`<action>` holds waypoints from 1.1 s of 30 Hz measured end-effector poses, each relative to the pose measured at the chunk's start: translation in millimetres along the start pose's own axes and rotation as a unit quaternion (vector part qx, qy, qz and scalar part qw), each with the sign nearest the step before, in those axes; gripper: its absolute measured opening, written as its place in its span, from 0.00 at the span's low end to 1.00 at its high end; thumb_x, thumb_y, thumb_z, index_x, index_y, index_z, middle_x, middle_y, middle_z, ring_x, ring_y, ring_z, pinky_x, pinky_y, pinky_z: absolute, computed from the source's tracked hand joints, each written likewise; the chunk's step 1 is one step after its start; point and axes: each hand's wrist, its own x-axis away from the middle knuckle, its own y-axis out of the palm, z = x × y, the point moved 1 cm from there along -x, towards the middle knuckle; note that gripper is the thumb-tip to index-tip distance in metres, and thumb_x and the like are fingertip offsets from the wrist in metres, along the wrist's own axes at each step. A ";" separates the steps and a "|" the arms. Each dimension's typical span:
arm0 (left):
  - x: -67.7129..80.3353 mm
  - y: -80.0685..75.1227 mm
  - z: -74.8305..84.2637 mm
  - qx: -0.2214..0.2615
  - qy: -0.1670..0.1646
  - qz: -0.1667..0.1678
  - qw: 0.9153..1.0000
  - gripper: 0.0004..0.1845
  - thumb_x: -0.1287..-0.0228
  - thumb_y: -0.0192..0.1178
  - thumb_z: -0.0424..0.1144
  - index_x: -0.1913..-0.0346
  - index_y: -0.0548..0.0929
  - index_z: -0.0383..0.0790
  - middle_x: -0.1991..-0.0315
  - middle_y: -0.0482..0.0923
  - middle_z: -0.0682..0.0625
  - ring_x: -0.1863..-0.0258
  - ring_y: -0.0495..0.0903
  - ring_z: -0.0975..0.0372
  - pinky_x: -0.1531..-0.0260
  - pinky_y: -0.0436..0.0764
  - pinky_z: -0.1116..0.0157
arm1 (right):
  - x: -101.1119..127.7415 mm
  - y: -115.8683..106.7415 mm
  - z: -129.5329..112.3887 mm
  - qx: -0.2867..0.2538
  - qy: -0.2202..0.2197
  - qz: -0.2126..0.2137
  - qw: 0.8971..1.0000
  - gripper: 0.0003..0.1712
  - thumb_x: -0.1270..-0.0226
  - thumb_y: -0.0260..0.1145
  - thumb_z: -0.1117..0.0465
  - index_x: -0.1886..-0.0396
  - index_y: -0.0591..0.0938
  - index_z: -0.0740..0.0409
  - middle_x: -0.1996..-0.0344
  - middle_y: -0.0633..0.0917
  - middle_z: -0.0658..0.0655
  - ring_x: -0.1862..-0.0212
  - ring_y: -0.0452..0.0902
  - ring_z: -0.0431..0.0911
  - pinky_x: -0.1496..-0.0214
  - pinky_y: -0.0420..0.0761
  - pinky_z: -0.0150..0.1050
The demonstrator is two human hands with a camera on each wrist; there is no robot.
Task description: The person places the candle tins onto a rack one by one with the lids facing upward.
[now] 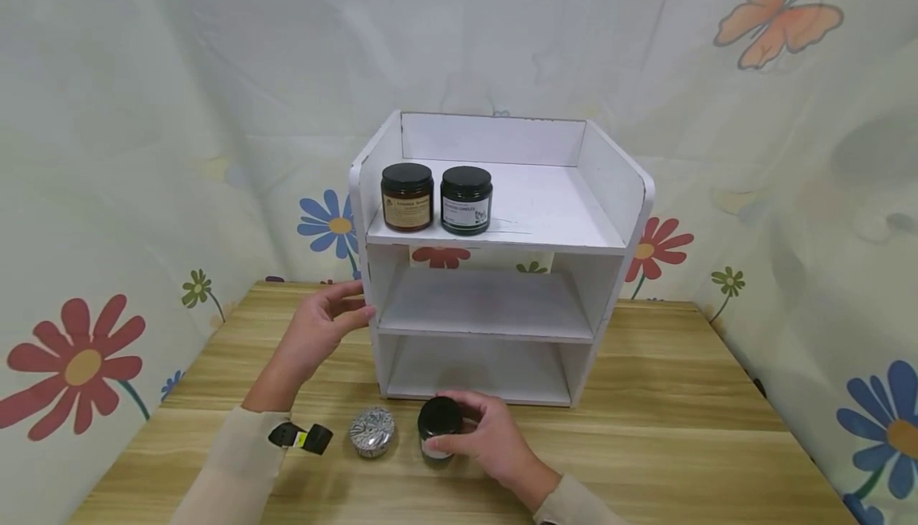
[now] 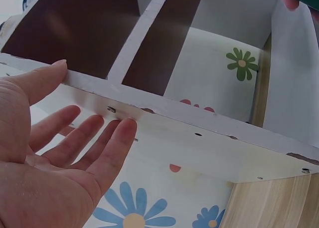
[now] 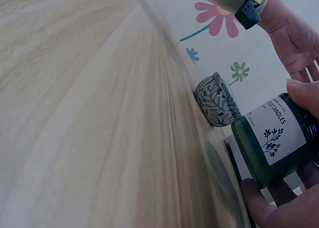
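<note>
My right hand (image 1: 498,445) grips a dark green candle jar (image 3: 271,138) with a black lid and a white label, thumb on one side and fingers on the other. The jar is held close over the table, in front of a white shelf unit (image 1: 617,182). To its left sits a round tin (image 1: 373,432) with a black-and-white leaf pattern. My left hand (image 1: 315,334) is at the shelf's left side panel, thumb at the front edge and fingers extended along the outer face, as the left wrist view shows.
On the shelf's top board, toward the left, stand an amber candle jar (image 1: 407,205) and a green candle jar (image 1: 466,202), both black-lidded. Two lower tiers lie beneath. The wooden table (image 1: 660,397) reaches a flower-printed curtain (image 1: 251,95) behind and at the sides.
</note>
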 end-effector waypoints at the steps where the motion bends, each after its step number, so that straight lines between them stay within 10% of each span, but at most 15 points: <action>1: -0.2 0.2 0.0 0.001 0.000 0.000 1.000 0.35 0.34 0.68 0.56 0.28 0.74 0.49 0.30 0.73 0.47 0.32 0.76 0.48 0.38 0.82 0.49 | 0.0 -0.3 -0.6 0.001 -0.001 0.000 1.000 0.35 0.51 0.83 0.69 0.39 0.83 0.62 0.42 0.84 0.64 0.45 0.86 0.52 0.45 0.87 0.35; 33: -1.4 1.2 -0.5 -0.002 -0.006 0.002 1.000 0.37 0.35 0.68 0.59 0.27 0.74 0.49 0.28 0.71 0.47 0.31 0.75 0.47 0.36 0.80 0.47 | 3.9 -4.7 -19.4 0.008 0.007 -0.003 1.000 0.38 0.53 0.84 0.66 0.39 0.82 0.64 0.44 0.86 0.62 0.49 0.87 0.48 0.48 0.88 0.37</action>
